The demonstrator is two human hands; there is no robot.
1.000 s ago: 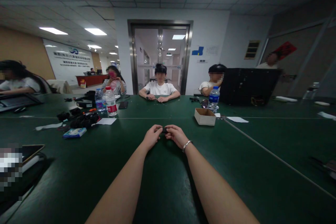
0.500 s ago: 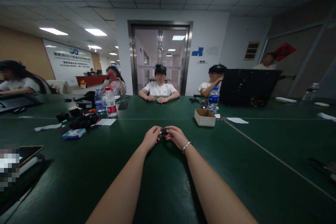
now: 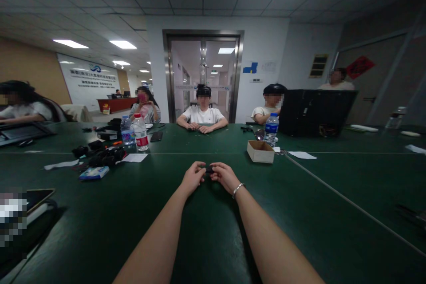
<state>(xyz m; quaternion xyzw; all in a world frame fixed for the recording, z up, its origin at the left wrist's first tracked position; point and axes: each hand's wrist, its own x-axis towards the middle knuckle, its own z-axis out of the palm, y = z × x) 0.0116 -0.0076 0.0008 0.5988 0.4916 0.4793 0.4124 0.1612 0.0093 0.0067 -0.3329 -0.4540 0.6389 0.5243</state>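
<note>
Small black object (image 3: 209, 170) is being pinched between the fingertips of both hands, low over the green worktop (image 3: 206, 239) and straight ahead of the person wearing the camera; whether it is touching the surface cannot be told. Over the past second little is changing — the hands are staying joined at the same spot, the pinch is looking the same, and only the view is dipping slightly, so everything is sitting a touch lower in the frame. By that reading, the fiddling with the small black object is carrying on in place, with nothing set down or picked up.

The left hand (image 3: 194, 178) is curling in from one side, fingers closed on one end. The right hand (image 3: 225, 176), wearing a silver bracelet (image 3: 238, 188), is closing on the other end, fingers bent. Neither hand is spread. What the object is cannot be made out at this size.

Beyond the hands, a cardboard box (image 3: 260, 151) is standing open on the worktop, well apart to the right, with a water bottle (image 3: 271, 128) behind it. Two more bottles (image 3: 140, 132) are standing to the left beside a tangle of black gear (image 3: 106, 156). Across the worktop a person in a white shirt (image 3: 203, 115) is sitting with both hands together.
</note>
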